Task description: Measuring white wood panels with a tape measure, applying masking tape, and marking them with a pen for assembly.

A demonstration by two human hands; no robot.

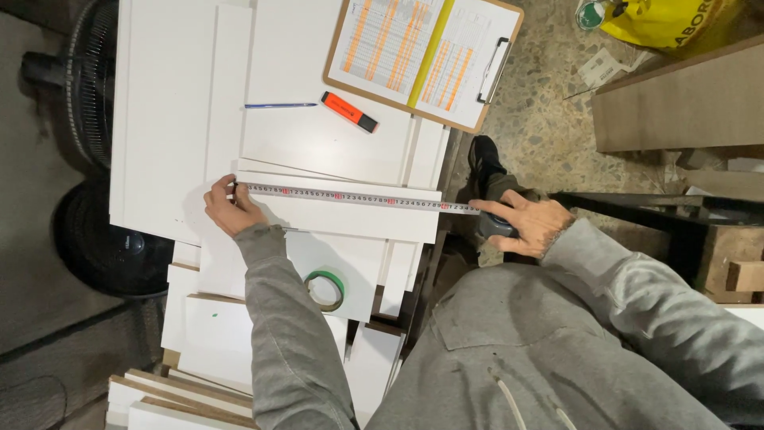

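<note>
Left hand (228, 209) pins tape measure (358, 198) end at white board (342, 216) left edge; right hand (525, 223) grips tape case past its right edge. Green tape roll (325, 290) sits below board.

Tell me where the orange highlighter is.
In the head view, the orange highlighter lies on the white board, between the blue pen and the clipboard.

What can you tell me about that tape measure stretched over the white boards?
The tape measure is a pale metal-looking blade with black and red markings, pulled out flat across a long white board. The left hand pins its hooked end at the board's left edge; the right hand grips its dark case just past the right edge.
</note>
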